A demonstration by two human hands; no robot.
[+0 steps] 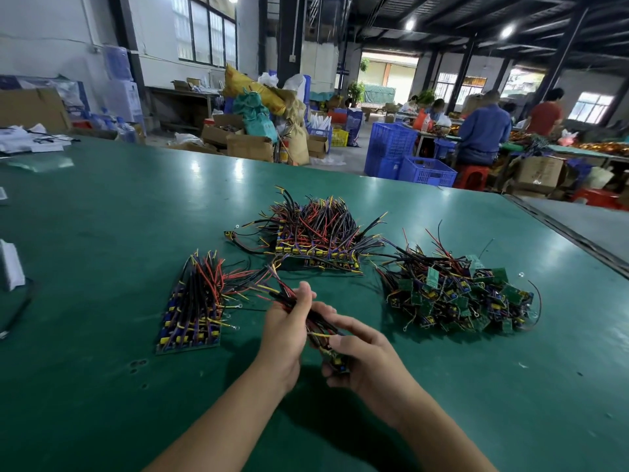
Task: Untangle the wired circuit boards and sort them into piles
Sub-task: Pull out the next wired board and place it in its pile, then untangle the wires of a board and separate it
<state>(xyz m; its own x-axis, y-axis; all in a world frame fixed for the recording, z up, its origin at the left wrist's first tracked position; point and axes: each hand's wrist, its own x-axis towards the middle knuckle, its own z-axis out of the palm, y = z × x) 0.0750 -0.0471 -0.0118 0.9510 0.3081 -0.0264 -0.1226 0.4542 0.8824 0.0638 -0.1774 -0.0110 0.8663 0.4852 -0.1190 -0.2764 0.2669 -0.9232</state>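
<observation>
Both hands hold one small bundle of wired circuit boards (335,357) above the green table (102,233). My left hand (284,330) grips its black, red and yellow wires near their upper end. My right hand (360,356) is curled round the board end lower down. A neat stack of boards (192,311) lies to the left, with its wires pointing away. A second ordered stack (316,243) sits behind the hands. A tangled heap of green boards and wires (459,291) lies to the right.
A white object (10,264) and a black cable (17,311) lie at the table's left edge. Papers (30,139) rest at the far left corner. Beyond the table stand blue crates (408,161), cardboard boxes and seated people (483,127).
</observation>
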